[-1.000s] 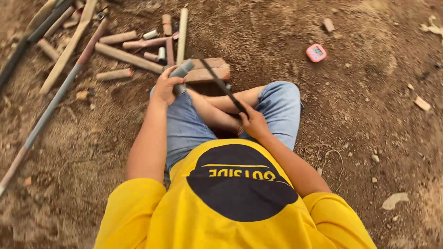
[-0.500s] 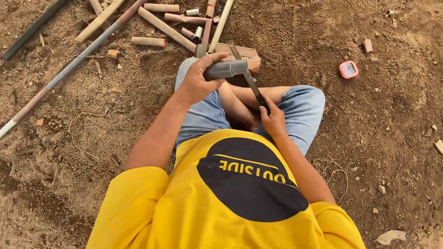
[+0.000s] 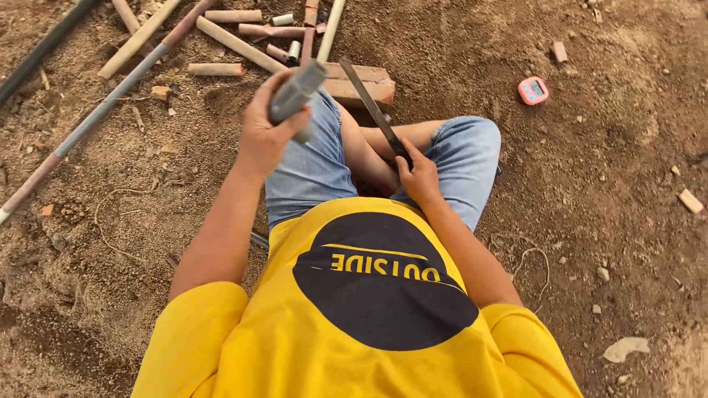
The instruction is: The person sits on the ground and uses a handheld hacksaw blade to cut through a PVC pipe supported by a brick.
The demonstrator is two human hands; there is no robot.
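My left hand (image 3: 267,131) is raised above my left thigh and grips a short grey pipe piece (image 3: 296,91), tilted up to the right. My right hand (image 3: 419,171) rests by my right knee and holds the handle of a long dark flat blade (image 3: 369,105). The blade slants up-left, its tip over a reddish brick (image 3: 361,82) lying on the dirt in front of my legs. I sit on the ground in blue jeans and a yellow shirt.
Several cut pipe pieces and wooden sticks (image 3: 243,33) lie scattered beyond the brick. A long thin pipe (image 3: 103,110) runs diagonally at the left. A small pink timer (image 3: 532,90) sits on the dirt at the right, with small stones and brick chips around.
My left hand has lifted the grey pipe piece off the brick and tilted it upward. The right hand and blade have stayed near the right knee.
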